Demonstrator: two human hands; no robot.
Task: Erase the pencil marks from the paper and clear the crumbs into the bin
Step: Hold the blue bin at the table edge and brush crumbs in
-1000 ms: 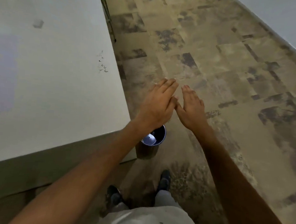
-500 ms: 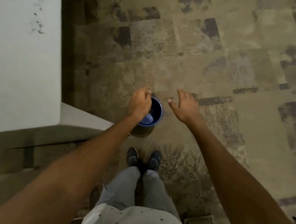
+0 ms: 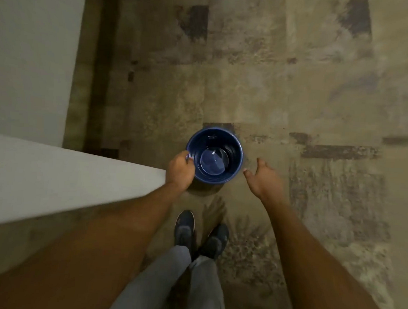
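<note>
A small round dark blue bin (image 3: 232, 141) stands on the floor, seen from straight above, with a few specks inside near its far rim. My left hand (image 3: 180, 169) grips the bin's left rim, fingers curled over the edge. My right hand (image 3: 262, 176) hovers just right of the bin with relaxed fingers, holding nothing and not touching it. The paper and the pencil marks are out of view.
The white table (image 3: 31, 72) fills the left side, its corner (image 3: 158, 175) right next to my left wrist. My feet in dark shoes (image 3: 200, 235) stand just below the bin. Patchy, stained floor (image 3: 298, 76) spreads ahead and to the right.
The view has tilted down over the bin. My left hand went from brushing against my right hand above the bin to gripping its rim. My right hand dropped beside it.
</note>
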